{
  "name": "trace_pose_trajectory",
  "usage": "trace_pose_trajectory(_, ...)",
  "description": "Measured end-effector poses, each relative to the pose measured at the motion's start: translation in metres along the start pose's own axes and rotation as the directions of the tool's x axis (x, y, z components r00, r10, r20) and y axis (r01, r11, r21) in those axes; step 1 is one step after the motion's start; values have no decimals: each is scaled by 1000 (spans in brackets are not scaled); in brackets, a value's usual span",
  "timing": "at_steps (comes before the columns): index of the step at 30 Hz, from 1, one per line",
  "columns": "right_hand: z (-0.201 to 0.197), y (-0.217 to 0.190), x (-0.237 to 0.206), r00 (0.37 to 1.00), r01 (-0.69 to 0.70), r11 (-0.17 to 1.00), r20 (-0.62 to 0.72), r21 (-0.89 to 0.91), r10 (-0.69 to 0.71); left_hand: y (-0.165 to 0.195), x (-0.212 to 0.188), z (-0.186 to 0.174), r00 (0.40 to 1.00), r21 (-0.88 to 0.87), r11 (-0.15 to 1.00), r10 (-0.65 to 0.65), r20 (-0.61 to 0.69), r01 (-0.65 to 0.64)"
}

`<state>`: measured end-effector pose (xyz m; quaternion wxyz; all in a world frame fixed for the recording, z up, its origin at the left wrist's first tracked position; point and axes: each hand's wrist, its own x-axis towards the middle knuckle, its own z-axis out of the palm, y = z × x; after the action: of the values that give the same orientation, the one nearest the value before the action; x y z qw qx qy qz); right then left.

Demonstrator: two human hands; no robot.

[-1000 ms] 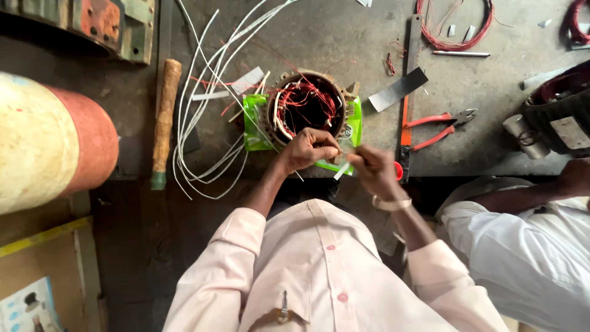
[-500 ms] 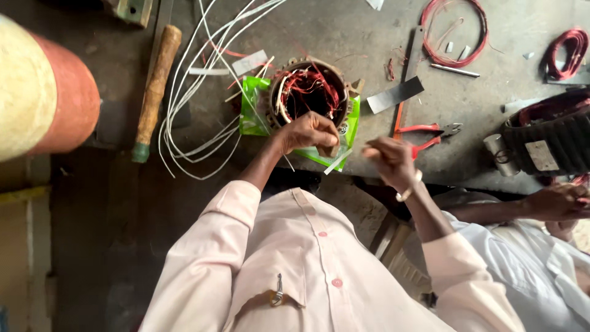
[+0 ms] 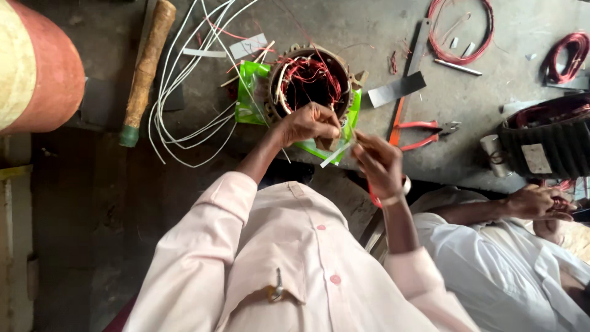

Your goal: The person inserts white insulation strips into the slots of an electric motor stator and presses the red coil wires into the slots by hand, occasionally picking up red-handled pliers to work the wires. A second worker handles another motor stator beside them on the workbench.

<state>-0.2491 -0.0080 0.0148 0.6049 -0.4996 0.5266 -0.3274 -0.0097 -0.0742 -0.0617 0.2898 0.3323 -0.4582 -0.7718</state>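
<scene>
I see my left hand (image 3: 305, 123) closed on the near rim of the round metal motor stator with red copper windings (image 3: 310, 83), at the bench's near edge. Just right, my right hand (image 3: 378, 161) pinches a thin white sleeve strip (image 3: 337, 154) slanting toward the stator.

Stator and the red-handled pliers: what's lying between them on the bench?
In the head view, between the stator and the pliers lie a flat grey metal strip and a corner of the green plastic sheet.
</scene>
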Motion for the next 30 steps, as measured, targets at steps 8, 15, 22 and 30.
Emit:
trace_pose_trajectory(8,31,-9,-8,995,-98,926,20,366,97,1,-5,1,997,-16,998,66,-34,-66)
trace_pose_trajectory(15,11,30,-3,994,-75,774,-17,628,111,0,-7,9,996,13,997,77,-46,-76)
trace_pose_trajectory(22,14,29,0,984,-47,980,-159,191,78,3,-7,7,994,-1,997,79,-75,-79)
trace_pose_trajectory(30,27,19,49,969,20,879,-208,-477,-135,15,2,1,985,-128,987,-116,-130,99)
